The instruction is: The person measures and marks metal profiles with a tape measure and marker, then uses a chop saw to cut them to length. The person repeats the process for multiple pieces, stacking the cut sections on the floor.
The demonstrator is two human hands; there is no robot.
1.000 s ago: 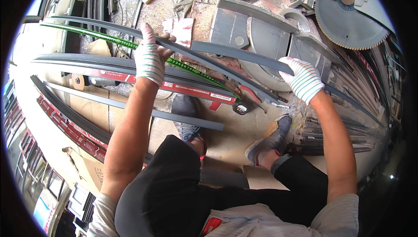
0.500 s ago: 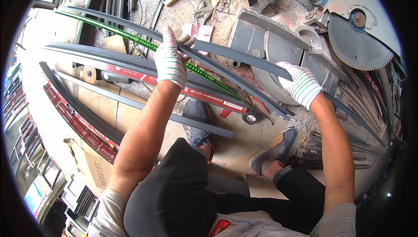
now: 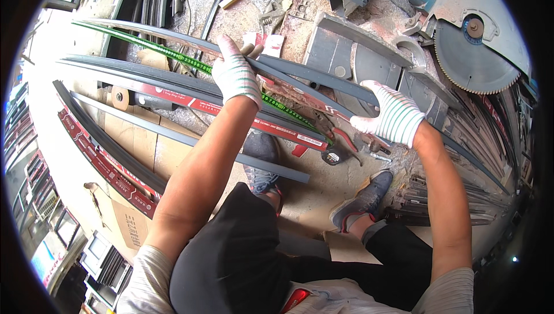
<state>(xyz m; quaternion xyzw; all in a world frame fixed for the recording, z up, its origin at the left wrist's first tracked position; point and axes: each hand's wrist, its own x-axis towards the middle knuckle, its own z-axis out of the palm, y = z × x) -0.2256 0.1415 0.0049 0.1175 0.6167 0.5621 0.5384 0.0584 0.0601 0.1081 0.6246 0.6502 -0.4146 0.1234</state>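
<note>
My left hand point(image 3: 238, 74), in a striped white glove, is closed around a long grey profile strip point(image 3: 294, 86), with the thumb along its top. That strip runs from the far left toward my right hand point(image 3: 395, 112), also gloved. My right hand grips a second grey strip point(image 3: 317, 75), whose left end lies beside my left fingertips; the lower fingers reach the end of the first strip. Behind my left hand passes an extended green tape measure blade point(image 3: 176, 55), leading down to its dark case point(image 3: 333, 156) on the floor.
A mitre saw with a large toothed blade point(image 3: 476, 57) stands at the upper right, its grey base point(image 3: 329, 51) behind the strips. Bundled dark profiles point(image 3: 156, 74) and red-labelled profiles point(image 3: 104, 161) lie left. Pliers with red handles point(image 3: 346, 139) rest near my shoes point(image 3: 363, 200).
My right hand has shifted slightly down and spread to meet the end of the first strip. My left hand has moved a little right, and that strip's near end has risen.
</note>
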